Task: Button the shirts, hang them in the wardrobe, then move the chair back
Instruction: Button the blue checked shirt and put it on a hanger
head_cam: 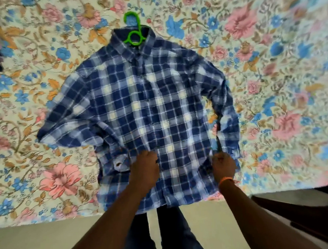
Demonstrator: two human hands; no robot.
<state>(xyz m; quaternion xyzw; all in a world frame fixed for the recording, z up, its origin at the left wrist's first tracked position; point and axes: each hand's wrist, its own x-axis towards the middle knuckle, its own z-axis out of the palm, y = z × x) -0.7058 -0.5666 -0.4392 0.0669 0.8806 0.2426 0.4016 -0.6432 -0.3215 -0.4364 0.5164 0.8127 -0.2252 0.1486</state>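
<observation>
The left hand (143, 164) is curled into a fist low on the front of the shirt (138, 110), right by the line of buttons. It looks like it is pinching the cloth there. The right hand (222, 164) is curled too, and it holds the side edge of the shirt near the bottom. A thin orange band (225, 180) goes around that wrist.

The shirt is blue and white with squares. It lies flat, front up, on a bed (271, 57) with a flowery cover. A green hanger (134, 32) is already inside it, and the hook sticks out past the collar. The front looks closed most of the way down, so I think the hands are doing a bottom button or pulling the shirt smooth. I cannot tell which.

What could go wrong? If both hands tug down hard, the shirt could slide off the hanger's arms. The shirt's bottom edge hangs over the side of the bed, so it could slip to the floor (41, 248). A button done up in the wrong hole would leave the front crooked.
</observation>
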